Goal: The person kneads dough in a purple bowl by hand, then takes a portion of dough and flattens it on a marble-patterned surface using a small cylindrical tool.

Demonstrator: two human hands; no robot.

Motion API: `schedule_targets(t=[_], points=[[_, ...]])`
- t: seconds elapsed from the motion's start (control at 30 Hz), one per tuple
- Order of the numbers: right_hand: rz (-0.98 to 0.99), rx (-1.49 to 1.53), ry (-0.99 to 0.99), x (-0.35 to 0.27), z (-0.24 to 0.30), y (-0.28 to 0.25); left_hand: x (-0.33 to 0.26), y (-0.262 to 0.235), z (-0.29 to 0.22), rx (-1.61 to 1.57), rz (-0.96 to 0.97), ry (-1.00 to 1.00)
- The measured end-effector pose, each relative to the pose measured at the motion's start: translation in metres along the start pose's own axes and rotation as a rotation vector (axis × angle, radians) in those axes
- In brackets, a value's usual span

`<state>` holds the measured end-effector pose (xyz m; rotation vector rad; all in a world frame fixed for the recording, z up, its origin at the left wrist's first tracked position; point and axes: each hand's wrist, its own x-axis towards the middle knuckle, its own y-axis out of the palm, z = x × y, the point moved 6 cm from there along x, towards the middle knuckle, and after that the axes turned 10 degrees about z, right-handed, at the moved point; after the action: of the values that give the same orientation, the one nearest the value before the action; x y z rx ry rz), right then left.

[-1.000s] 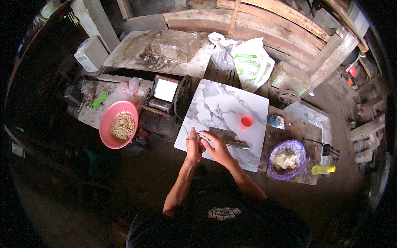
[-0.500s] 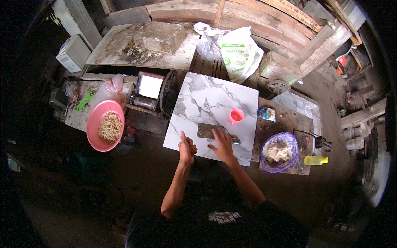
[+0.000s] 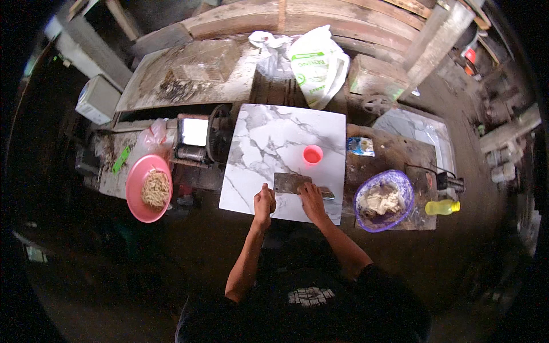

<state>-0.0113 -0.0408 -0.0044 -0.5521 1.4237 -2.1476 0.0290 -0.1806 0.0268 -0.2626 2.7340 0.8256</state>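
The cleaver (image 3: 292, 183) lay flat on the marbled board (image 3: 257, 143), on the half nearer the worker and right of its middle. Its blade was broad, close to rectangular, and dull grey-brown, with no bright shine along the visible face. From where I stood, the surface looked worn or stained; I could not tell which. The handle end showed as a short, narrow piece with a pale glint.

The long axis ran left to right across the board, dipping slightly toward the worker at the right. The blade pointed left and the handle right, so the cleaver lay crosswise to the worker.

The right hand (image 3: 311, 199) was bent over the cleaver, fingers at the blade's right end, the handle end showing beyond it. Whether those fingers had closed round the cleaver, I could not tell. The left hand (image 3: 263, 204) was closed, fingers curled in and thumb up, over the board's near edge, just left of the blade and apart from it.

A red cup (image 3: 312, 154) stood on the board beyond the cleaver. Well to the left was a pink tub (image 3: 135, 191) of pale strips (image 3: 155, 190); to the right, a purple basin (image 3: 408, 191) holding dough (image 3: 382, 201).
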Motion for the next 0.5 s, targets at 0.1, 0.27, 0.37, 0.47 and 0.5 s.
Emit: schedule_targets(t=[0.1,0.27,0.37,0.47,0.5], points=[[-0.111,0.058,0.019,-0.009,0.001,-0.029,0.006,0.019,0.000,0.018,0.016,-0.072],[-0.158,0.204,0.277,-0.039,-0.019,-0.087,0.015,0.066,0.017,0.385,0.279,-0.057],[-0.259,0.297,0.482,-0.067,-0.040,-0.127,0.020,0.105,0.022,0.510,0.466,0.161],[-0.341,0.227,0.597,-0.096,-0.087,-0.127,0.032,0.123,0.054,0.675,0.557,0.200],[-0.358,0.203,0.641,-0.105,-0.102,-0.128,0.032,0.134,0.056,0.708,0.589,0.193]])
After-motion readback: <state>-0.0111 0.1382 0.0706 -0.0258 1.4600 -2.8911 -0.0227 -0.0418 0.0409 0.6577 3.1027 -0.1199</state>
